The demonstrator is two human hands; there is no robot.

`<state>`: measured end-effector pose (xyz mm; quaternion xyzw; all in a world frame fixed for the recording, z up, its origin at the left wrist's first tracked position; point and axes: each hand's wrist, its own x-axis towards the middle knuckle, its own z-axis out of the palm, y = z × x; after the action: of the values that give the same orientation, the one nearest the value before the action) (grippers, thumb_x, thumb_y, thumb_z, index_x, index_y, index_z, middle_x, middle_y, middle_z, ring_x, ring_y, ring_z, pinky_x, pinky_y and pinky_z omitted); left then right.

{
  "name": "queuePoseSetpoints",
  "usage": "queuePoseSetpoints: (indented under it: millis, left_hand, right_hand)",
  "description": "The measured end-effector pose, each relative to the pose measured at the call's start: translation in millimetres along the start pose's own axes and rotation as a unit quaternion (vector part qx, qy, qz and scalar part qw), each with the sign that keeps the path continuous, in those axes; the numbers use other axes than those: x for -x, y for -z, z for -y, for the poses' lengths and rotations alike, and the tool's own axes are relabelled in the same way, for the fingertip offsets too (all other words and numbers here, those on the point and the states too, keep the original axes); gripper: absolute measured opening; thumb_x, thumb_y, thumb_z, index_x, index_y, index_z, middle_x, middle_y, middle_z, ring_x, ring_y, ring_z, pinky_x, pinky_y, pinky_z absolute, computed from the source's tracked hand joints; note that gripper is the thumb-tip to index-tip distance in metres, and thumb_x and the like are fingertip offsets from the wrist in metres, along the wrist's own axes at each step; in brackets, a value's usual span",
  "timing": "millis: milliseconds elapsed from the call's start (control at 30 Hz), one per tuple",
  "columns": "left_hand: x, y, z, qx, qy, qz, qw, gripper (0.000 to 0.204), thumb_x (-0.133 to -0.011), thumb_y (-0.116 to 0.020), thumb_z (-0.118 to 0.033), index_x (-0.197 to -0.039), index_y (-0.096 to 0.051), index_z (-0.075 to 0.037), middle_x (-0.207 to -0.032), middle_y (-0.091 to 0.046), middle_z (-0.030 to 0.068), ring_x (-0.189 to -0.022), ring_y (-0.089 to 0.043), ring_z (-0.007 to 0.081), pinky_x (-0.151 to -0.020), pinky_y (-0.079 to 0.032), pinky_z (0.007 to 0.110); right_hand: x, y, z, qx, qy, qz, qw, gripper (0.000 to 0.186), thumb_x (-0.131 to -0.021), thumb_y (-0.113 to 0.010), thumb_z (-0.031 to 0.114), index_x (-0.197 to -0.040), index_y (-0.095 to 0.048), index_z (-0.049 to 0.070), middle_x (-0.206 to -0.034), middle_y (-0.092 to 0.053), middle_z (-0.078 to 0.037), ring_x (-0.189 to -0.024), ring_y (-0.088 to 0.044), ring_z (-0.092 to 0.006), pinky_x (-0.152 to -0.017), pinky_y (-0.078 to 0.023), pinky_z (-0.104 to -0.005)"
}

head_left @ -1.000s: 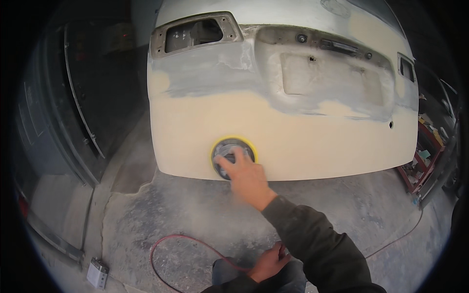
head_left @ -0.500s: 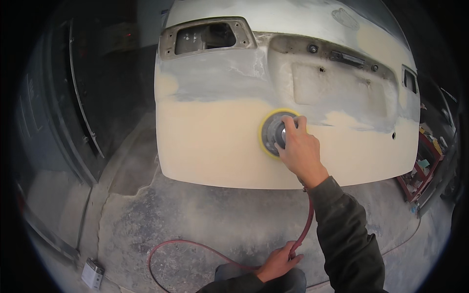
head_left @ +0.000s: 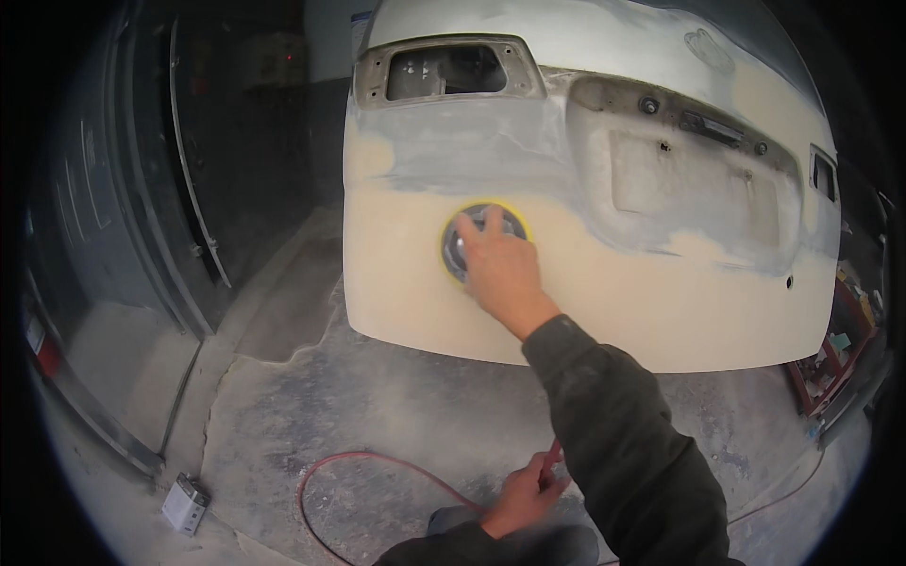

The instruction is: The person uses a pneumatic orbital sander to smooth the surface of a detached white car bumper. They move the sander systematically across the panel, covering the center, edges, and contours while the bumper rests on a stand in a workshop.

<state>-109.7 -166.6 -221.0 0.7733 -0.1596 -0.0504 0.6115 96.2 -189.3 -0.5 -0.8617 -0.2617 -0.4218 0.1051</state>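
Note:
A round sander (head_left: 454, 250) with a yellow-rimmed pad lies flat on the cream-and-grey tailgate panel (head_left: 661, 311), left of its middle. My right hand (head_left: 502, 275) grips the sander from above, fingers curled over its top and slightly blurred. Low in the picture, my left hand (head_left: 525, 500) is closed round a red hose (head_left: 382, 455), which loops on the floor and passes behind my right forearm. The panel has bare openings, a recessed middle with fittings, and patches of grey and cream.
A dark metal door frame (head_left: 193, 189) runs along the left. A rectangular metal can (head_left: 185, 506) stands on the dusty concrete floor (head_left: 264, 424) at lower left. A red cart (head_left: 814, 382) with assorted small items sits beside the panel at right, with a thin cord (head_left: 764, 503) below it.
The sander in my right hand went up and right from low on the panel, and is now back toward the left, higher than at first. My left hand still holds the hose.

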Motion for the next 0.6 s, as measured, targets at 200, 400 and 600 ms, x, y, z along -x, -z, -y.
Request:
queuePoseSetpoints:
  millis: [200,400,600]
  left_hand:
    - [23,6,-3,-0.041,0.03,0.017,0.999,0.035,-0.095,-0.075,-0.023,-0.115,-0.054,-0.002,-0.077,-0.064,0.008,-0.067,-0.063,0.0205,-0.066,-0.052,0.037]
    - [29,-5,-12,-0.035,0.006,0.037,0.999,0.048,-0.098,-0.073,-0.027,-0.134,-0.051,-0.003,-0.081,-0.066,0.0096,-0.071,-0.066,0.0238,-0.068,-0.052,0.039]
    - [29,7,-7,-0.005,-0.004,0.01,1.0,0.05,-0.098,-0.072,-0.024,-0.139,-0.05,-0.004,-0.081,-0.065,0.0097,-0.071,-0.066,0.0249,-0.068,-0.052,0.039]
  right_hand:
    - [30,-23,33,-0.008,0.026,0.061,0.998,0.051,-0.076,-0.07,0.0,-0.124,-0.059,0.014,-0.12,-0.055,-0.024,-0.072,-0.071,-0.0361,-0.063,-0.056,-0.0463]
    - [26,13,1,0.023,-0.037,0.045,0.998,0.057,-0.072,-0.079,0.004,-0.124,-0.058,0.012,-0.125,-0.054,-0.025,-0.077,-0.073,-0.0377,-0.064,-0.059,-0.0434]
    - [6,1,12,0.011,-0.031,0.044,0.998,0.059,-0.072,-0.079,0.003,-0.125,-0.055,0.011,-0.125,-0.053,-0.023,-0.074,-0.072,-0.041,-0.066,-0.059,-0.0466]
